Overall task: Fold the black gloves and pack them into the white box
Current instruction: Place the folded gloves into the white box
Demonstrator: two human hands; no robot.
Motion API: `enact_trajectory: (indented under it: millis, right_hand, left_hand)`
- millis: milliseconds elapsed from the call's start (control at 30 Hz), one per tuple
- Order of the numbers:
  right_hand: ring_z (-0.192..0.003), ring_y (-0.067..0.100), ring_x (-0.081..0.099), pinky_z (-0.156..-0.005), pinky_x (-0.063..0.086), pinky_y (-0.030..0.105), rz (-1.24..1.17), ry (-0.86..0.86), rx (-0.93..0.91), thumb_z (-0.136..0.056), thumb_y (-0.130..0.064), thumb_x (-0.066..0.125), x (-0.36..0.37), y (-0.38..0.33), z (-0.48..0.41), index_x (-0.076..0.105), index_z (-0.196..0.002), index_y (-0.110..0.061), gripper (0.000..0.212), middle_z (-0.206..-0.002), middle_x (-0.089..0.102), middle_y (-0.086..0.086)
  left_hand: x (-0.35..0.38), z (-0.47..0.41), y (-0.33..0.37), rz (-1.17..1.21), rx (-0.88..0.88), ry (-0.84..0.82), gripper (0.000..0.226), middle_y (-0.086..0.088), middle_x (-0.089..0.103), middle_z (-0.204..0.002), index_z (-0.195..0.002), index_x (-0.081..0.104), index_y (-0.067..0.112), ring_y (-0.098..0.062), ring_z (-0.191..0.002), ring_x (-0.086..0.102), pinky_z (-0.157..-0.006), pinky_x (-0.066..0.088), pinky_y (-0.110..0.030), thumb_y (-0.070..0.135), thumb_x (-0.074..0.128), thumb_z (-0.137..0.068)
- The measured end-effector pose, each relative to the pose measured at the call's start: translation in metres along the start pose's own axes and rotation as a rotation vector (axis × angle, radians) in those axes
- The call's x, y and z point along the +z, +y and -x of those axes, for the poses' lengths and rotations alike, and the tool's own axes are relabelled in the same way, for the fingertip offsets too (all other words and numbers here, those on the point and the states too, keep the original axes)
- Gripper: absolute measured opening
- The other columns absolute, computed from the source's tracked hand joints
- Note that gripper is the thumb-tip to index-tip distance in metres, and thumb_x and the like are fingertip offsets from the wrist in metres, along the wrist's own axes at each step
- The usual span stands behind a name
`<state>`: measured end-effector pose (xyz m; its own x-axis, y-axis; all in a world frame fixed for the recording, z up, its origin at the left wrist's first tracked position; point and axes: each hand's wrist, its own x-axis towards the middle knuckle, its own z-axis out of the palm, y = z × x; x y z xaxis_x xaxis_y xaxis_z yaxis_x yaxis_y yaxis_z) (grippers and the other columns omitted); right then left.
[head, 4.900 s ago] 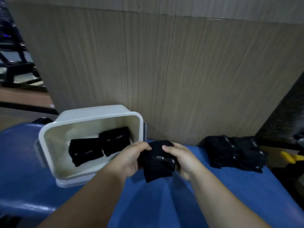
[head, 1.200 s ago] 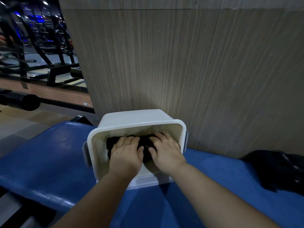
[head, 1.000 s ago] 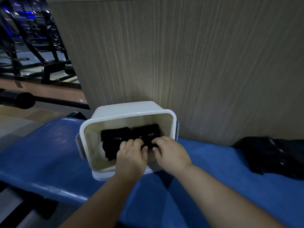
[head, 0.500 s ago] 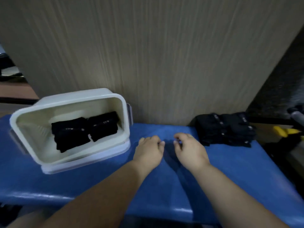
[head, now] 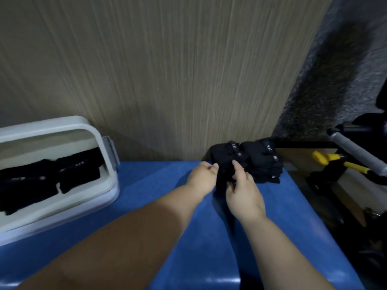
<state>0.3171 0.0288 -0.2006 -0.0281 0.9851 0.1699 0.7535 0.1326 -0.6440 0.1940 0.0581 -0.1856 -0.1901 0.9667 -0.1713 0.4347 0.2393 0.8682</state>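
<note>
Half a second ago your hands lay bare on the blue pad [head: 167, 227]; now both are at the loose gloves [head: 259, 162], which are stacked just ahead of them against the wood panel [head: 167, 70]. Your left hand [head: 202, 174] is curled at the pile's left edge. Your right hand [head: 243, 191] lies on top, index finger straight, a small gap between the two. It's too dark to tell whether either hand really grips fabric. So the next pair is starting. The folded gloves [head: 41, 178] already sit in the white box [head: 98, 139], well off to the left of your left hand, with room left. Right of your right hand, past the pad edge, are a yellow-handled tool [head: 326, 160] and a grey bar [head: 356, 151]. Nothing blocks the way back to the box.
</note>
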Motion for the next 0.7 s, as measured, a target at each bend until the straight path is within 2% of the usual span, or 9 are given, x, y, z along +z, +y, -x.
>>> enact_trajectory:
  millis: [133, 300, 367, 433, 500, 533, 633, 700]
  right_hand:
    - [-0.114, 0.024, 0.050, -0.087, 0.048, 0.042, -0.024, -0.034, 0.035, -0.095, -0.017, 0.041, 0.000, 0.004, -0.008, 0.018, -0.149, -0.036, 0.062, -0.139, 0.041, 0.005]
    - [-0.121, 0.023, 0.048, -0.093, 0.047, 0.042, -0.035, -0.004, 0.041, -0.095, -0.016, 0.041, 0.001, 0.005, -0.012, 0.023, -0.147, -0.032, 0.058, -0.143, 0.039, 0.002]
    - [-0.120, 0.022, 0.048, -0.093, 0.046, 0.040, -0.033, 0.014, 0.036, -0.095, -0.016, 0.041, 0.000, 0.004, -0.012, 0.025, -0.147, -0.031, 0.057, -0.141, 0.042, 0.001]
    - [-0.116, 0.020, 0.050, -0.090, 0.046, 0.037, -0.031, 0.056, 0.027, -0.094, -0.016, 0.043, -0.001, 0.004, -0.013, 0.029, -0.145, -0.030, 0.055, -0.134, 0.047, 0.000]
    - [-0.110, 0.017, 0.052, -0.088, 0.047, 0.036, -0.048, 0.119, 0.005, -0.093, -0.016, 0.045, -0.003, 0.002, -0.013, 0.033, -0.142, -0.029, 0.052, -0.124, 0.052, -0.003]
    - [-0.108, 0.016, 0.053, -0.087, 0.047, 0.036, -0.063, 0.155, -0.013, -0.093, -0.015, 0.046, -0.004, 0.002, -0.012, 0.035, -0.141, -0.029, 0.051, -0.120, 0.053, -0.004]
    - [-0.105, 0.012, 0.052, -0.084, 0.045, 0.032, -0.104, 0.254, -0.069, -0.094, -0.016, 0.047, -0.006, -0.001, -0.010, 0.042, -0.136, -0.027, 0.045, -0.111, 0.055, -0.008]
    - [-0.103, 0.011, 0.052, -0.083, 0.045, 0.032, -0.134, 0.316, -0.101, -0.095, -0.018, 0.048, -0.007, -0.003, -0.008, 0.046, -0.133, -0.025, 0.040, -0.108, 0.056, -0.008]
  left_hand:
    - [0.007, -0.015, 0.009, 0.091, -0.072, 0.001, 0.046, -0.010, 0.062, -0.115, -0.118, 0.055, 0.010, -0.026, -0.109, 0.056, -0.097, 0.044, -0.038, 0.049, 0.040, -0.097]
    - [0.014, -0.032, 0.016, 0.176, -0.159, 0.012, 0.060, -0.015, 0.063, -0.116, -0.116, 0.060, 0.004, -0.030, -0.109, 0.058, -0.091, 0.046, -0.034, 0.057, 0.050, -0.090]
    - [0.016, -0.034, 0.018, 0.213, -0.165, 0.014, 0.054, -0.012, 0.063, -0.118, -0.116, 0.060, 0.006, -0.025, -0.107, 0.058, -0.091, 0.046, -0.033, 0.052, 0.057, -0.088]
    - [0.018, -0.035, 0.020, 0.272, -0.134, 0.037, 0.040, -0.006, 0.063, -0.116, -0.110, 0.059, 0.010, -0.018, -0.099, 0.056, -0.084, 0.044, -0.028, 0.043, 0.062, -0.089]
    - [0.017, -0.031, 0.024, 0.379, -0.096, 0.044, 0.020, 0.003, 0.060, -0.100, -0.092, 0.052, 0.017, -0.011, -0.087, 0.054, -0.075, 0.041, -0.022, 0.034, 0.062, -0.091]
    - [0.016, -0.028, 0.026, 0.424, -0.077, 0.041, 0.018, 0.005, 0.059, -0.093, -0.086, 0.052, 0.016, -0.009, -0.083, 0.054, -0.070, 0.041, -0.021, 0.030, 0.062, -0.091]
    - [0.009, -0.023, 0.029, 0.503, -0.033, 0.045, 0.018, -0.006, 0.066, -0.102, -0.101, 0.058, 0.014, -0.019, -0.094, 0.063, -0.074, 0.050, -0.027, 0.028, 0.060, -0.090]
    - [0.000, -0.019, 0.031, 0.583, -0.026, 0.051, 0.012, -0.012, 0.067, -0.104, -0.099, 0.055, 0.014, -0.023, -0.093, 0.064, -0.077, 0.053, -0.033, 0.023, 0.057, -0.091]
